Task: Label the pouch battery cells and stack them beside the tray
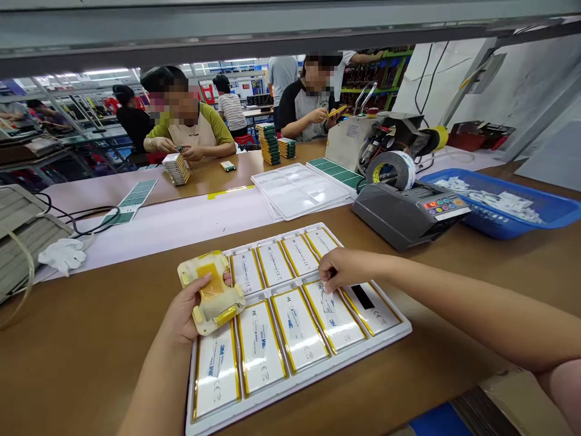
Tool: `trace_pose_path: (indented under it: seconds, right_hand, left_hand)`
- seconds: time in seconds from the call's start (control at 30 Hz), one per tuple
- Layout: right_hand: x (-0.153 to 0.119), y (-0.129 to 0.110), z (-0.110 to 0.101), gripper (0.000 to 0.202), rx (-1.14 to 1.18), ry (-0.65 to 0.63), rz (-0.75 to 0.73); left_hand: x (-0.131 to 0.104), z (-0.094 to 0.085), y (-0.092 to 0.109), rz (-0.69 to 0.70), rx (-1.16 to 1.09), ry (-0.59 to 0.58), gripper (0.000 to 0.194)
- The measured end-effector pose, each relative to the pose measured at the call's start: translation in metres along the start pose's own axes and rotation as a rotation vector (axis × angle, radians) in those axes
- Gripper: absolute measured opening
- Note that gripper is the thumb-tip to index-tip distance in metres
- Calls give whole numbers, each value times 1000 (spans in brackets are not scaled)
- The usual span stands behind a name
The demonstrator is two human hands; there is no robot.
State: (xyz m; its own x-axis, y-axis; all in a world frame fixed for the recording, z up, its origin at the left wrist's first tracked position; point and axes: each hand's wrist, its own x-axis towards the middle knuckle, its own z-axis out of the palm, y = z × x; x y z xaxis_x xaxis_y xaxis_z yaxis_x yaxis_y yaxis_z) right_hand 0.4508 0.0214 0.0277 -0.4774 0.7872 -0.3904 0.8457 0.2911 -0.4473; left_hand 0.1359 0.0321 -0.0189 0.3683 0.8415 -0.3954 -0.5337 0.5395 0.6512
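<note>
My left hand [193, 303] is wrapped round a cream plastic fixture [209, 295] with amber tape on it, raised over the left end of a white tray [299, 384]. White flat battery packs with yellow edges lie in two rows in the tray. Several front-row packs carry a clear strip printed 3M in blue. My right hand [345, 266] is closed in a pinch at the upper end of one such 3M tape strip [331, 309], on a front-row battery pack [347, 333]. To its right, another battery pack [381, 315] bears a black strip [363, 297].
A grey tape dispenser [403, 212] with a tape roll [393, 169] stands behind the tray, beside a blue basket [512, 224] of white scraps. Beyond are stacked empty trays [302, 188] and two seated co-workers handling packs. A white glove [63, 255] lies left.
</note>
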Motion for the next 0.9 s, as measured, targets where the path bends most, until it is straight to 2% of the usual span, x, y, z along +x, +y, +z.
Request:
trace_pose_path:
  seconds: [0.1, 0.23, 0.27, 0.4, 0.43, 0.57, 0.73, 0.83, 0.9]
  right_hand:
    - [6, -3, 3, 15, -56, -21, -52]
    - [6, -3, 3, 16, -39, -214, -128]
    - [6, -2, 4, 17, -28, -229, -131]
    - [7, -2, 5, 16, -65, -53, -116]
    - [7, -2, 5, 16, -75, -42, -121]
    - [10, -3, 4, 18, -61, -169, -149]
    - [6, -8, 7, 19, -47, -146, -133]
    - [4, -11, 4, 22, 20, -265, -176]
    - [8, -13, 2, 26, 115, -299, -203]
  left_hand:
    - [0, 0, 0, 5, 2, 23, 28]
    - [0, -1, -1, -25, -26, 30, 29]
    - [0, -2, -1, -34, -38, 24, 28]
    - [3, -6, -3, -29, -48, 15, 27]
    - [4, -8, -3, -21, -45, 9, 27]
    - [5, -11, -5, -3, -37, 16, 29]
    - [5, -14, -5, 1, -36, -26, 30]
    - [4, -14, -6, -9, -50, -47, 30]
    - [4, -14, -6, -11, -61, -46, 29]
